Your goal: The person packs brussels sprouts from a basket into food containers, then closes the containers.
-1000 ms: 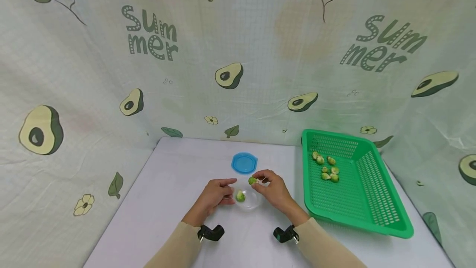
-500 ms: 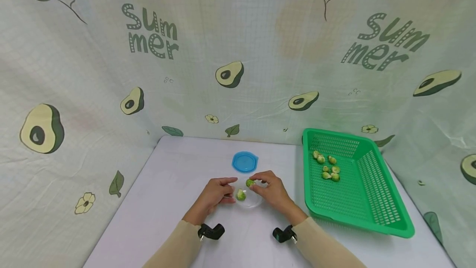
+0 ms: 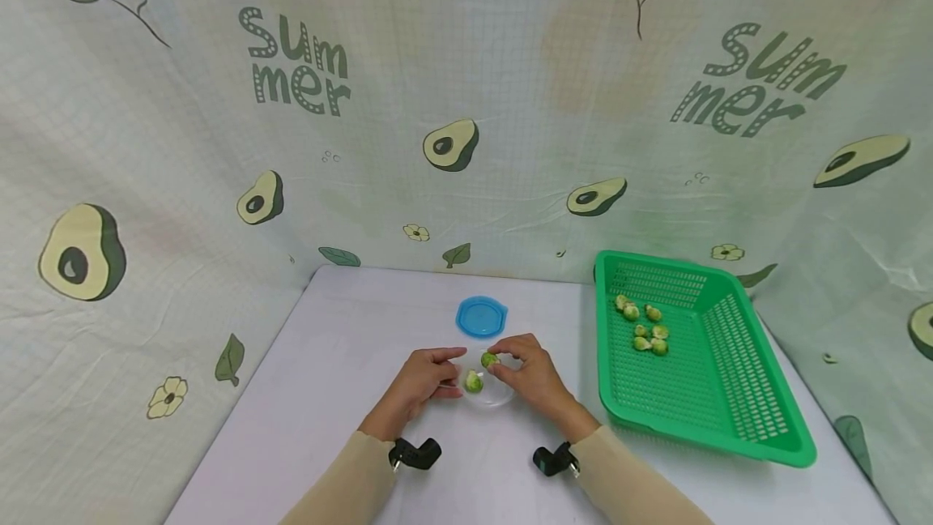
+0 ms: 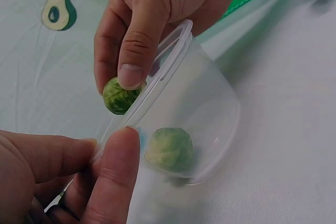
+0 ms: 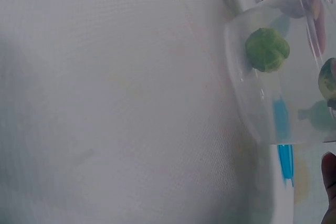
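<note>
A clear round plastic container (image 3: pixel 497 397) stands on the table, one Brussels sprout (image 4: pixel 170 148) lying in its bottom. On its left, my left hand (image 3: pixel 419 383) pinches the rim between thumb and fingers. My right hand (image 3: pixel 538 377) holds a second Brussels sprout (image 4: pixel 119 97) by the fingertips, just inside the container's mouth. Whether this sprout touches the wall is hard to tell. In the right wrist view the container (image 5: pixel 252 98) shows at the right edge, with the lying sprout (image 5: pixel 266 50) visible through its side.
A blue lid (image 3: pixel 481 317) lies on the table just behind the container. To the right stands a large green plastic basket (image 3: pixel 700 403) with several Brussels sprouts (image 3: pixel 659 345) in its far left part. A printed sheet (image 3: pixel 510 63) hangs behind the table.
My right hand has shifted slightly left and lower, carrying its Brussels sprout over the container. My left hand has kept its grip on the rim.
</note>
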`<state>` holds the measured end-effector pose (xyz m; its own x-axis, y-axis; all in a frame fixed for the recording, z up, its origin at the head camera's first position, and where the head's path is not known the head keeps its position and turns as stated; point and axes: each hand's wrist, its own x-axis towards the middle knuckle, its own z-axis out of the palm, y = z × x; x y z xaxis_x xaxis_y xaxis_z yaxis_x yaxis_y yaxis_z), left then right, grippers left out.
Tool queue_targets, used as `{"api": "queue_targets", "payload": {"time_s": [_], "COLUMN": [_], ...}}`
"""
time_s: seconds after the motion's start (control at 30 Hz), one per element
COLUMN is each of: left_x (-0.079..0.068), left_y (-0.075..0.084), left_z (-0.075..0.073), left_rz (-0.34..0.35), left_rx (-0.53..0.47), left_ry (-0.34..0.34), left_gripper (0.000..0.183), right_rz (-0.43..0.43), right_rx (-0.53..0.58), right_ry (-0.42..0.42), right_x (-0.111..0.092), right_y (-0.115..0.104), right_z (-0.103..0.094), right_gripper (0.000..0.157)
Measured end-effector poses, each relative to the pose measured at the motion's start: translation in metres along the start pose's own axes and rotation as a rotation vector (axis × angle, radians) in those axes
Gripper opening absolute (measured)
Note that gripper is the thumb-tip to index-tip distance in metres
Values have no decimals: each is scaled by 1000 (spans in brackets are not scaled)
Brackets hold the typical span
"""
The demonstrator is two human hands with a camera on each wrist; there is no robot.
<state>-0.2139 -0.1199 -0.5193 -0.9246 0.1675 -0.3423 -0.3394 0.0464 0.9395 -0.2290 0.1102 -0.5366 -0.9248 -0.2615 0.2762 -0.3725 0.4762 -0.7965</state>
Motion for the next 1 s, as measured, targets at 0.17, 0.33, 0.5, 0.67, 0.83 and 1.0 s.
{"api": "queue_targets", "payload": {"time_s": [0.17, 0.33, 0.5, 0.67, 0.83, 1.0], "left_x": [-1, 0, 0, -1, -1, -1], "left_y": [0, 0, 0, 0, 1, 0], "left_z": [1, 0, 0, 1, 1, 1], "left_rz": [1, 7, 5, -4, -2, -2], "left_rx": [1, -7, -1, 4, 1, 3], "left_ry": [-1, -4, 1, 6, 7, 9], "left_gripper": [46, 47, 47, 47, 47, 45], "right_rz": [4, -91, -117, -72, -61, -45], "right_rx": [9, -35, -84, -99, -110, -122], "right_ry": [-20, 1, -2, -32, -44, -50], "right_x": [0, -1, -1, -1, -1, -1], "right_y": [2, 2, 3, 1, 1, 0], "right_z": [2, 4, 5, 4, 4, 5], "right_gripper": [24, 23, 23, 21, 21, 20]}}
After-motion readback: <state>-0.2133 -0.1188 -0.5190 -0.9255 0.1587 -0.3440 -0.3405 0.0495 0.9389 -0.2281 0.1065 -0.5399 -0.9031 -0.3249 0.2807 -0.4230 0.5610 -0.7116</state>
